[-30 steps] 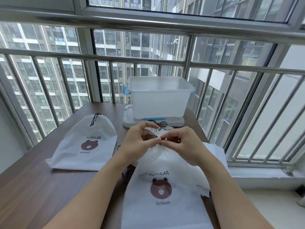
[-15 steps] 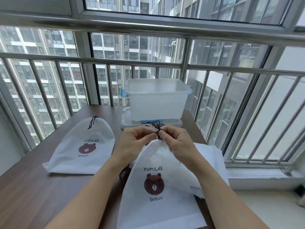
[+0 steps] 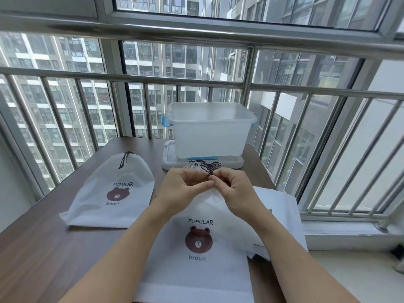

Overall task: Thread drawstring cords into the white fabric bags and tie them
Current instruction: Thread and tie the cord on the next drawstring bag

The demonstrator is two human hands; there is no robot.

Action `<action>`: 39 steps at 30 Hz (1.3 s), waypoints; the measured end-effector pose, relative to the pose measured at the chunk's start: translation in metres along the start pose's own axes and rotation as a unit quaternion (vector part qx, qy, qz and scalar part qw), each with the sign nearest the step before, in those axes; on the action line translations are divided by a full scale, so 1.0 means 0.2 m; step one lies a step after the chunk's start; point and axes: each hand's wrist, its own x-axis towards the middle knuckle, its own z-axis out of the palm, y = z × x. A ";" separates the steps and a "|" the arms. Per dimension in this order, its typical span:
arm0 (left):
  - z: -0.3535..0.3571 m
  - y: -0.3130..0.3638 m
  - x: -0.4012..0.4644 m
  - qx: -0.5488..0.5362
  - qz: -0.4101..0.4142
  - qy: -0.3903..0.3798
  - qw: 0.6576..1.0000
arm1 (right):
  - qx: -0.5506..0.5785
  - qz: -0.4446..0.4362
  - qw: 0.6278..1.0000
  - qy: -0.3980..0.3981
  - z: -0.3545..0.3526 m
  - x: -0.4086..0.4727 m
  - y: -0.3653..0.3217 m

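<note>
A dark brown wooden table (image 3: 43,248) fills the lower left and runs back to a steel window railing (image 3: 131,78); its near edge and left side are cut off by the frame. At the table's far end stands a translucent white plastic storage box (image 3: 209,132) with blue side latches, resting on its flat white lid (image 3: 168,158); what it holds cannot be made out through the cloudy wall.

Nearest the camera lies a white fabric drawstring bag with a brown bear print (image 3: 196,259), its bottom cut off by the lower edge and its gathered mouth raised between the two hands. To its right a stack of flat white fabric bags (image 3: 282,215) pokes out, largely hidden under the right forearm, with print too small to read. On the left, well apart, lies a second white bear-print bag with its mouth drawn closed (image 3: 111,191), a short dark cord hanging from the top.

The left hand (image 3: 183,189) has curled fingers with thumb and forefinger pinched at the near bag's mouth. The right hand (image 3: 234,189) is likewise curled, pinching the thin dark brown drawstring cord (image 3: 207,168), whose loops rise in a tangle just above the fingertips. Whether the cord is knotted is hidden by the fingers.
</note>
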 end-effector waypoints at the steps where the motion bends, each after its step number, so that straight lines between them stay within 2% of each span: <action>1: 0.00 0.00 0.00 -0.003 -0.002 0.005 1.000 | 0.004 0.001 1.000 -0.005 0.00 0.00 0.00; 5: -0.01 -0.01 0.01 0.001 -0.021 0.009 1.000 | 0.055 0.033 0.998 -0.018 -0.01 0.00 -0.01; 8: -0.01 -0.01 0.01 0.020 -0.018 0.009 1.000 | 0.039 0.032 0.998 -0.023 -0.02 0.00 0.00; 15: 0.01 -0.01 0.00 0.127 0.033 0.044 0.990 | -0.139 -0.041 0.989 -0.022 -0.04 0.00 0.01; 17: 0.01 -0.01 0.00 0.129 0.025 0.045 0.990 | -0.184 -0.054 0.981 -0.021 -0.05 0.01 0.02; 20: 0.01 -0.01 0.02 0.049 -0.015 0.044 0.998 | -0.206 -0.068 0.976 0.000 -0.05 0.01 0.01; 24: 0.00 0.01 0.00 -0.044 -0.076 0.004 0.996 | -0.138 -0.055 0.989 0.015 -0.04 0.00 -0.02; 27: 0.01 0.03 -0.01 -0.147 -0.133 -0.035 0.980 | -0.038 -0.012 0.999 0.018 -0.05 0.00 -0.03; 29: 0.01 0.03 -0.01 -0.196 -0.181 -0.047 0.963 | -0.015 0.002 1.000 0.011 -0.04 0.00 -0.03; 31: 0.02 0.01 0.01 -0.124 -0.180 -0.044 0.975 | -0.037 -0.001 0.999 0.005 -0.03 0.00 -0.03; 34: 0.03 -0.01 0.01 -0.008 -0.117 -0.052 0.992 | -0.083 -0.013 0.996 0.005 -0.02 -0.01 -0.02; 36: 0.03 -0.02 0.02 0.021 -0.063 -0.019 0.998 | -0.091 -0.012 0.996 0.014 -0.04 -0.01 -0.01; 39: 0.00 0.00 0.01 0.127 0.038 0.041 0.990 | -0.091 -0.009 0.996 0.019 -0.05 -0.01 -0.01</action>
